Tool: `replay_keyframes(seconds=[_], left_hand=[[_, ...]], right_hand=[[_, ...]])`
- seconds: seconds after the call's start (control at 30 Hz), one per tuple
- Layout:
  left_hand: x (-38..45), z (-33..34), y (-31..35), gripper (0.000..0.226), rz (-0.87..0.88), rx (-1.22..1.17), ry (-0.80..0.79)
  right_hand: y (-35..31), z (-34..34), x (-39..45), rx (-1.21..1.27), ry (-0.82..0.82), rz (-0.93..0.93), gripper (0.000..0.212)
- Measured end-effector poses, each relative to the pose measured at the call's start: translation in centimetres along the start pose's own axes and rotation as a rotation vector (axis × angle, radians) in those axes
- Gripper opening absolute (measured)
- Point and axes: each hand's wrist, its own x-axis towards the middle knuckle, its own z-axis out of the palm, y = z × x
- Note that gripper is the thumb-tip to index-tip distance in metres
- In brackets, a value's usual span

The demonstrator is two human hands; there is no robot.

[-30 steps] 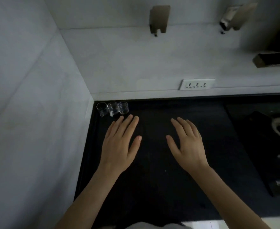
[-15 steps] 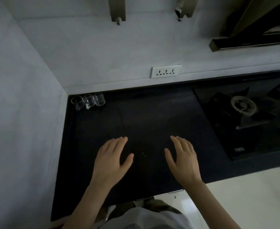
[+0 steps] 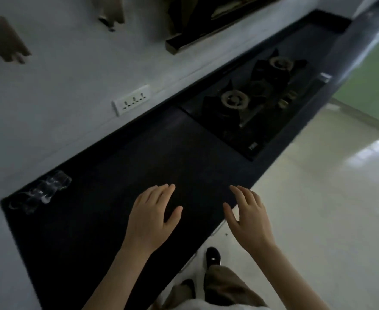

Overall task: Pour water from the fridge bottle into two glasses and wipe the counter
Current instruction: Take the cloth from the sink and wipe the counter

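Three small clear glasses (image 3: 41, 191) stand in a row at the back left corner of the dark counter (image 3: 108, 175), blurred by motion. My left hand (image 3: 152, 217) hovers open, palm down, over the counter near its front edge. My right hand (image 3: 247, 217) is also open, palm down, at the counter's front edge and partly over the floor. Both hands hold nothing and are well to the right of the glasses. No bottle, fridge or cloth is in view.
A gas hob (image 3: 249, 108) with two burners is set into the counter at the right. A white socket strip (image 3: 131, 101) sits on the back wall. Pale floor (image 3: 318, 220) lies to the right; my shoes and trouser legs (image 3: 219, 280) show below.
The view has swung to the right and tilted, bringing the hob and the floor into sight. Both hands have drawn back from near the glasses to the counter's front edge, still open.
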Motion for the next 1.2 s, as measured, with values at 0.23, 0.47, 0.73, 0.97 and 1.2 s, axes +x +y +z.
replay_keyframes(seconds=[0.23, 0.47, 0.73, 0.97, 1.2], left_hand=[[3.8, 3.4, 7.4, 0.062, 0.295, -0.091, -0.108], [6.9, 7.5, 18.1, 0.061, 0.590, -0.120, -0.189], [10.3, 14.3, 33.1, 0.056, 0.803, -0.128, -0.289], [12.6, 18.3, 46.5, 0.054, 0.882, -0.103, -0.295], [18.0, 21.3, 57.1, 0.051, 0.997, -0.062, -0.235]], right_hand=[[5.3, -3.2, -6.0, 0.001, 0.218, 0.258, 0.057], [13.0, -7.3, -10.3, -0.017, 0.407, 0.482, 0.054], [25.6, -13.3, -13.0, -0.016, 0.488, 0.609, 0.056], [36.8, -19.1, -13.9, 0.003, 0.501, 0.644, 0.057], [46.5, -24.1, -10.2, 0.014, 0.544, 0.645, 0.055]])
